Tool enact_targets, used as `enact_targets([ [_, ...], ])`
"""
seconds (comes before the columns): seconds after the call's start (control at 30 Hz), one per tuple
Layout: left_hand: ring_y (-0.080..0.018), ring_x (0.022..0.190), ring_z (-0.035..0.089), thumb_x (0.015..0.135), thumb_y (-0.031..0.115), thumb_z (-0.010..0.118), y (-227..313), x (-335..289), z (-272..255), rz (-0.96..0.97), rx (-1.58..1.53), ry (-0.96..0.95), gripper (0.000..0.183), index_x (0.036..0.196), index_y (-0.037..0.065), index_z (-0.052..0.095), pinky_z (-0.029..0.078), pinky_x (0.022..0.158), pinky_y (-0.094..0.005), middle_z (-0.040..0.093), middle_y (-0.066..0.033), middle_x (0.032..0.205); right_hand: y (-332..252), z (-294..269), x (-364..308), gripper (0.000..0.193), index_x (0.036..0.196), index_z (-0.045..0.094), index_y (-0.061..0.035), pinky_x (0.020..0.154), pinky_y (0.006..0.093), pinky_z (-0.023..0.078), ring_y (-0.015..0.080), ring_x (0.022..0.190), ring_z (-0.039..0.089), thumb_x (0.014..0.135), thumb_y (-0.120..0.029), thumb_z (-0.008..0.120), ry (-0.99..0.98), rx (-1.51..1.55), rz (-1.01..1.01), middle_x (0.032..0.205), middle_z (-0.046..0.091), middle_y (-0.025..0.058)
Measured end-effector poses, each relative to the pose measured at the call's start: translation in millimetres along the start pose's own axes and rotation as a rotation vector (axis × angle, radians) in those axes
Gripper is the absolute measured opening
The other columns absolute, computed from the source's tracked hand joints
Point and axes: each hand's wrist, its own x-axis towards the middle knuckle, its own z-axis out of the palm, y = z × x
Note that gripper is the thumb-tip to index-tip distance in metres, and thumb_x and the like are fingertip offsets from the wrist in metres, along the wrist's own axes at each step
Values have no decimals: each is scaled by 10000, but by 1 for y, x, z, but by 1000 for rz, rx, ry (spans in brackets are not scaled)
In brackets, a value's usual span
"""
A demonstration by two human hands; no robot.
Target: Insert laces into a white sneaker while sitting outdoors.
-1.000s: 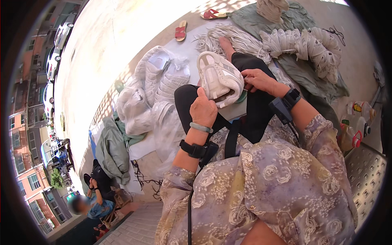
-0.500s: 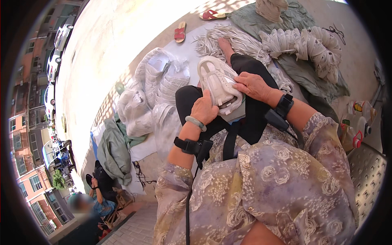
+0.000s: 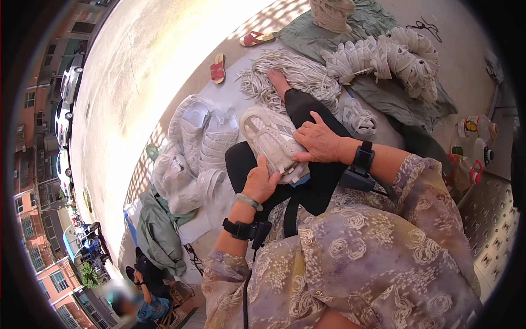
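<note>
A pale beige-white sneaker upper (image 3: 269, 137) lies across my lap, its toe pointing away from me and its padded opening near me. At its near left side, my left hand (image 3: 259, 180) grips the edge between thumb and fingers. My right hand (image 3: 320, 141) holds its right side, thumb near the opening and one finger lifted off. No lace shows clearly in the eyelets. A bit of blue (image 3: 300, 181) shows beneath the heel. Beyond the upper, a big heap of white shoelaces (image 3: 307, 77) lies around my bare foot.
To the left sit plastic-wrapped bundles of pale uppers (image 3: 203, 142) and a green cloth (image 3: 159, 230). A long row of nested uppers (image 3: 383, 57) rests on a green sheet (image 3: 405, 101) at the far right. Red sandals (image 3: 218, 68), plastic bottles (image 3: 466, 170) and a seated person (image 3: 150, 304) are around me.
The view has shifted, so the scene sits further left. My right hand's fingers have spread, with one lifted; my left hand stays at the upper's near left edge.
</note>
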Motion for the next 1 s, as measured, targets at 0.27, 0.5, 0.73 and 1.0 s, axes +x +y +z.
enact_targets([
  [0.27, -438, 700, 567, 765, 202, 621, -4, -9, -20, -37, -105, -141, 442, 1004, -11, 317, 458, 588, -458, 562, -259, 714, 91, -17, 12, 295, 825, 598, -15, 697, 347, 441, 267, 707, 583, 835, -306, 549, 223, 829, 314, 731, 601, 96],
  [0.5, -376, 578, 580, 756, 335, 660, -8, 8, -34, 16, -48, -272, 496, 932, -6, 346, 454, 472, -403, 541, -188, 586, 246, 79, -13, 111, 797, 610, -59, 666, 392, 458, 305, 739, 596, 762, -133, 535, 24, 218, 624, 719, 603, 152],
  [0.73, -291, 447, 564, 733, 394, 671, -4, 20, -28, 63, 19, -305, 534, 894, -35, 396, 449, 394, -346, 517, -126, 520, 301, 146, 9, 179, 917, 604, -140, 732, 402, 451, 306, 854, 561, 764, -107, 515, 103, 82, 651, 863, 564, 110],
  [1.0, -293, 472, 569, 704, 327, 706, -17, 21, -41, 65, -96, -403, 462, 825, 9, 393, 464, 417, -343, 526, -102, 534, 296, 187, 64, 245, 915, 577, -152, 698, 401, 391, 277, 942, 476, 699, -56, 514, -127, -99, 483, 916, 486, 84],
])
